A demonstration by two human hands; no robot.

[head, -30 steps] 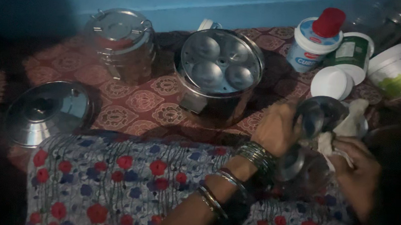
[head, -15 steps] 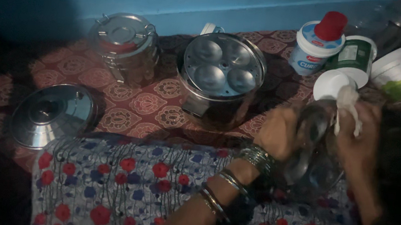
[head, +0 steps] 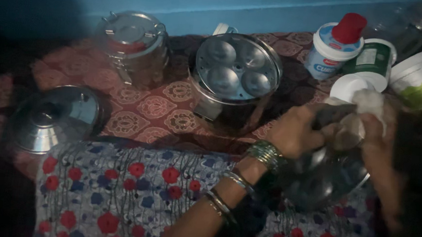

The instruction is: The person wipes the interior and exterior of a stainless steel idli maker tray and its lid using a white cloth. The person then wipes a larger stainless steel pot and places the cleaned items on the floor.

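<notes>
At the left edge a steel lid (head: 54,118) lies on the red patterned cloth (head: 137,119). Upper left stands a clamped steel tiffin container (head: 133,48). In the centre sits a steel steamer pot (head: 235,81) with a dimpled tray inside. Lower right, the left hand (head: 295,136), bangles on its wrist, is clamped on the rim of a dimpled steel plate (head: 322,176). The right hand (head: 378,138) presses a white cloth (head: 368,101) against it. Plastic tubs (head: 371,60) stand upper right.
</notes>
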